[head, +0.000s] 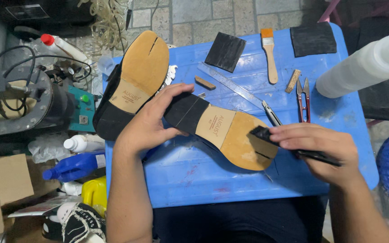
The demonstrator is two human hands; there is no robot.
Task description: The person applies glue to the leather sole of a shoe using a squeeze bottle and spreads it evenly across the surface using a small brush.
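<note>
The left hand (151, 121) closes around the heel end of a shoe (223, 132) held sole-up over the blue table (248, 180). The right hand (320, 150) pinches a black rubber strip (266, 135) against the tan sole's toe. A second shoe (133, 83) lies sole-up at the table's left edge; snips (303, 96), a brush (270, 54) and black pads (225, 51) lie beyond.

The right hand (320, 148) covers most of the black strip (314, 155); the white bottle (365, 67) runs off-frame.
</note>
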